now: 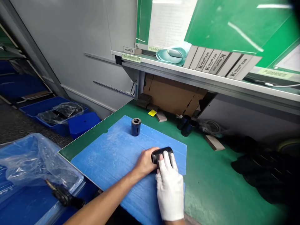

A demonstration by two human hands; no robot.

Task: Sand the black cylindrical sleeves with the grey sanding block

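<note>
A black cylindrical sleeve point(162, 155) lies on its side over the blue foam mat point(105, 150), gripped between both hands. My left hand point(146, 162) is bare and wraps its near end. My right hand point(170, 193) wears a white glove, and its fingers press on the sleeve's side. A second dark blue cylinder point(136, 127) with a metallic top stands upright on the mat, apart from both hands. Part of the held sleeve is hidden by my fingers.
Two dark cylinders point(186, 125) stand on the green bench point(206, 175) near the wall. Sanding blocks point(217, 64) stand on the shelf above. Another block point(214, 142) and a yellow sponge point(152, 112) lie nearby. Blue bins point(47, 115) and plastic bags sit left; a black-handled tool point(63, 195) lies lower left.
</note>
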